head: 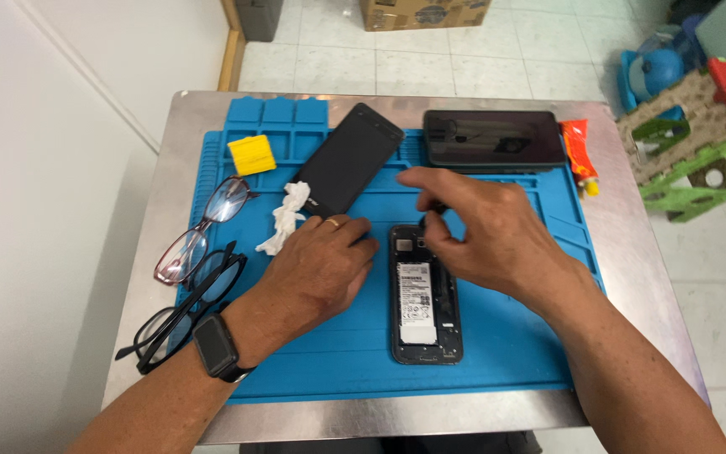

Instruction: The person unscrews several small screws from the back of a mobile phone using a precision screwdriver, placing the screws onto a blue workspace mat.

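Opened phone (424, 304) lies back-up on the blue repair mat (514, 353), battery showing, in the middle of the counter (174, 160). My left hand (317, 273) rests flat just beside its left edge, fingers together and holding nothing, steadying the mat. I judge it best to keep that hand pressing down while the right works gently. My right hand (485, 231) hovers over the phone's top end, fingers (432, 225) pinched on something small and dark; I cannot tell what it is.
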